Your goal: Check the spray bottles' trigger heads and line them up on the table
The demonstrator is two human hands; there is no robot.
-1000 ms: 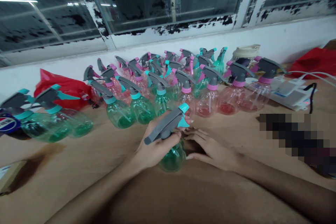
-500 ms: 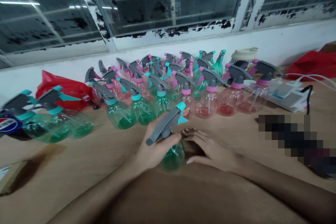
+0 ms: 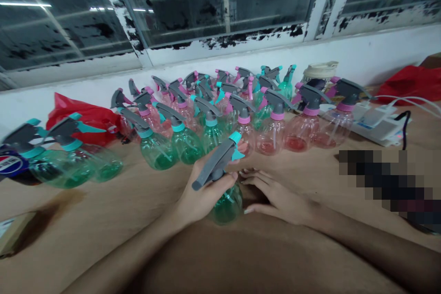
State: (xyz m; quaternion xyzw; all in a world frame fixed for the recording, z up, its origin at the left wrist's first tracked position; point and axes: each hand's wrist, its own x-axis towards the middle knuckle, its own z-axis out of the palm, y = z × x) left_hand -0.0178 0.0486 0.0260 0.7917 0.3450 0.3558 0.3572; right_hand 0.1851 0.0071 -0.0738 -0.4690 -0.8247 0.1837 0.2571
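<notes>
My left hand (image 3: 201,195) is wrapped round the neck of a green spray bottle (image 3: 225,206) that stands on the brown table (image 3: 103,220). Its grey trigger head (image 3: 215,164) with a teal nozzle points up and to the right above my fingers. My right hand (image 3: 275,195) lies just right of the bottle, fingers together and bent toward it, touching its side. Behind them stand several green and pink spray bottles (image 3: 213,115) in rows.
More green bottles (image 3: 65,161) sit at the left, by a red bag (image 3: 86,117) and a Pepsi-labelled bottle (image 3: 10,165). A white power strip (image 3: 375,126) with cables, a lidded jar (image 3: 320,71) and another red bag (image 3: 409,82) are at the right. A white wall with windows runs behind.
The bottle's trigger head has tipped slightly up and left in my left hand. Both hands stay about where they were.
</notes>
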